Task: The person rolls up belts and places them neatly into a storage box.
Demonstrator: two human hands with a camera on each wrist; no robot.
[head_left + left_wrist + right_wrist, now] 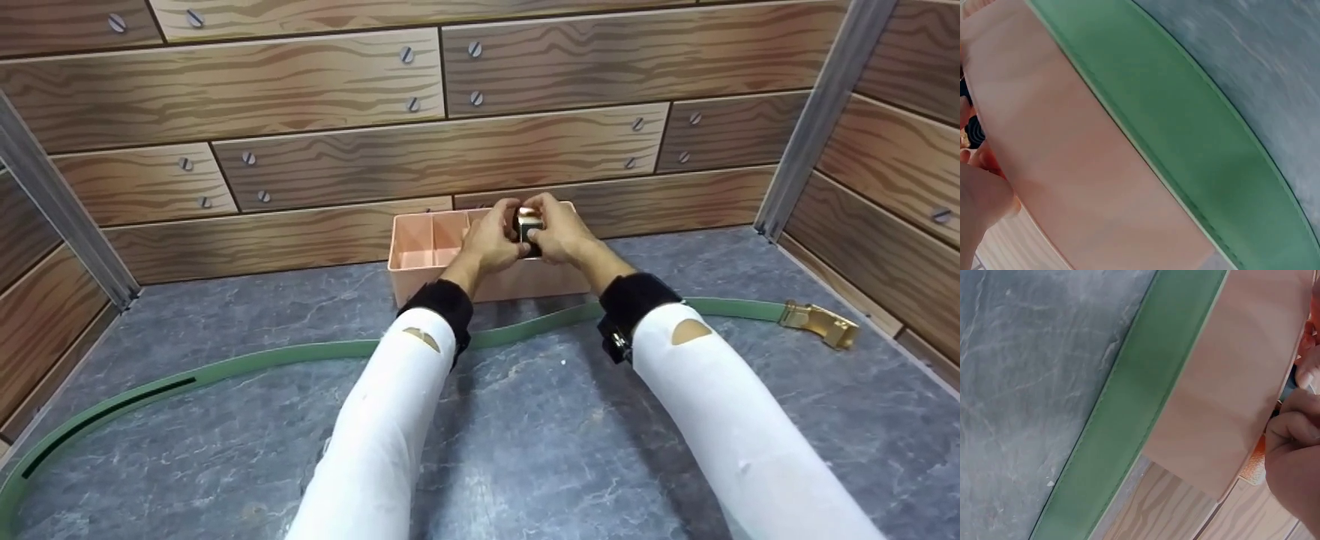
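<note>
A person's two bare hands meet over the right-hand part of a pink, divided box [536,286]. Both are grasping: the left hand [493,238] and the right hand [561,231] curl thumbs and fingers round a small dark item [529,225] with a gold-coloured top. The item sits between them at the box's front rim, towards its right end; fingers cover much of it, and I cannot tell how far down inside the box it reaches. From the left wrist, part of it shows as dark, curved layers.

To the left of the hands, the box's upright divider [433,238] separates open compartments. In front of the box, a long green belt [300,352] curves across the grey marbled counter [525,450], passing beneath both forearms. Its gold buckle [821,324] lies well to the right of the box; a narrow black strip [112,424] marks the belt far to the box's left. Close behind the box rises a wall [337,172] patterned like wooden planks with screws. White sleeves [382,420] and black wrist bands [441,307] reach towards the box from the front.
</note>
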